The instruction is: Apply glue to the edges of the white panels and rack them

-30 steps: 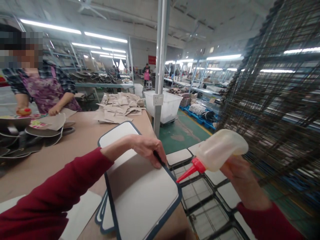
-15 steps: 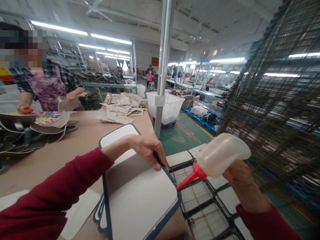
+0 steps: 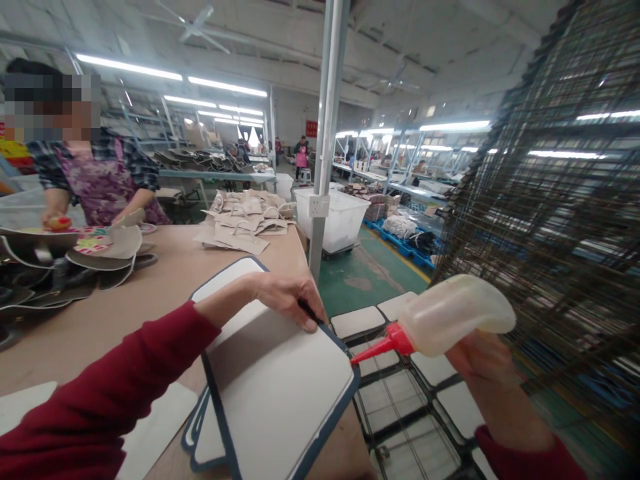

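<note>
My left hand (image 3: 285, 299) presses down on the right edge of a white panel with a dark blue border (image 3: 280, 387), the top one of a small stack on the brown table (image 3: 100, 320). My right hand (image 3: 483, 357) grips a translucent squeeze bottle (image 3: 450, 313) with a red nozzle. The nozzle tip (image 3: 357, 359) sits right at the panel's right edge. Both sleeves are dark red.
A wire rack (image 3: 400, 407) below the table's right side carries several white panels. A tall wire shelf unit (image 3: 550, 200) stands at right. A metal post (image 3: 325, 133) rises behind the table. A person in a purple apron (image 3: 100, 180) works at far left beside dark pieces (image 3: 60, 267). Beige cut pieces (image 3: 245, 217) lie stacked beyond.
The bottle has tipped flatter and its nozzle has stayed at the panel's edge. My left hand has kept its hold on the panel. The person at left has shifted their hands.
</note>
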`<state>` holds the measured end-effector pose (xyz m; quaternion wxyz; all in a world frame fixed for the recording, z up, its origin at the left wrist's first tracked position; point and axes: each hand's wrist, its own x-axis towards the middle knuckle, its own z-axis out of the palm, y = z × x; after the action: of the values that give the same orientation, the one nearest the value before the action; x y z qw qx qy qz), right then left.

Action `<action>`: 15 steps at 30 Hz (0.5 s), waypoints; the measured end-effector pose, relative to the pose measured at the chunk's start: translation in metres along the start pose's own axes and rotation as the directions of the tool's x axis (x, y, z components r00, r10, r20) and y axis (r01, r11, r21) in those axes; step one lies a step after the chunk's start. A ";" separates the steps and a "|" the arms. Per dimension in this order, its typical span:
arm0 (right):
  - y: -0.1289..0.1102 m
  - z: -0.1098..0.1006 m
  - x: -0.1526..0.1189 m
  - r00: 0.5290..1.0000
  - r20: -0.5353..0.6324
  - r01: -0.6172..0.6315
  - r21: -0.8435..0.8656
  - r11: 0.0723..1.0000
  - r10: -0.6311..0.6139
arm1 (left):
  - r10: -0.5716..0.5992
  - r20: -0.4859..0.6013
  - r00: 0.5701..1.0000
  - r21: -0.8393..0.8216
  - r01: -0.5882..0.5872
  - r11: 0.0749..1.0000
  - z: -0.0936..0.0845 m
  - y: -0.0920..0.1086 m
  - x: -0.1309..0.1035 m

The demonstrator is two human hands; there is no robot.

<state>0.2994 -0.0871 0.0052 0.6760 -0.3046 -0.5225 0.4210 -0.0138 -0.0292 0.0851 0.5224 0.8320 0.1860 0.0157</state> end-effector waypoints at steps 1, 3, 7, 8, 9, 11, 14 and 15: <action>0.000 0.001 -0.001 1.000 -0.014 0.009 0.030 1.000 -0.008 | -0.003 -0.019 1.000 0.006 0.003 1.000 0.000 0.000 -0.001; 0.000 0.001 -0.003 0.998 -0.050 0.033 0.094 0.995 -0.028 | -0.010 -0.045 0.999 0.020 0.011 1.000 0.000 0.000 -0.002; 0.001 -0.001 -0.009 0.993 -0.117 0.039 0.138 0.990 -0.023 | -0.045 -0.074 0.996 0.016 0.046 0.999 0.000 -0.003 -0.007; 0.001 -0.001 -0.010 0.990 -0.138 0.044 0.136 0.990 -0.025 | -0.052 -0.076 0.996 0.011 0.053 0.999 0.000 -0.005 -0.008; 0.001 0.000 -0.011 0.987 -0.158 0.057 0.135 0.989 -0.035 | -0.056 -0.085 0.995 0.007 0.057 0.998 0.001 -0.006 -0.009; 0.000 0.001 -0.013 0.978 -0.198 0.095 0.128 0.987 -0.069 | -0.057 -0.124 0.991 0.005 0.058 0.998 0.002 -0.007 -0.011; 0.000 0.002 -0.017 0.975 -0.202 0.110 0.086 0.990 -0.091 | -0.063 -0.192 0.979 -0.017 0.061 0.998 0.005 -0.011 -0.013; 0.000 0.003 -0.019 0.979 -0.184 0.097 0.066 0.993 -0.083 | -0.064 -0.208 0.976 -0.028 0.059 0.998 0.006 -0.013 -0.014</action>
<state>0.2951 -0.1043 -0.0025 0.7498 -0.2924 -0.4561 0.3798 -0.0287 -0.0342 0.0734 0.5092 0.8140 0.2651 0.0888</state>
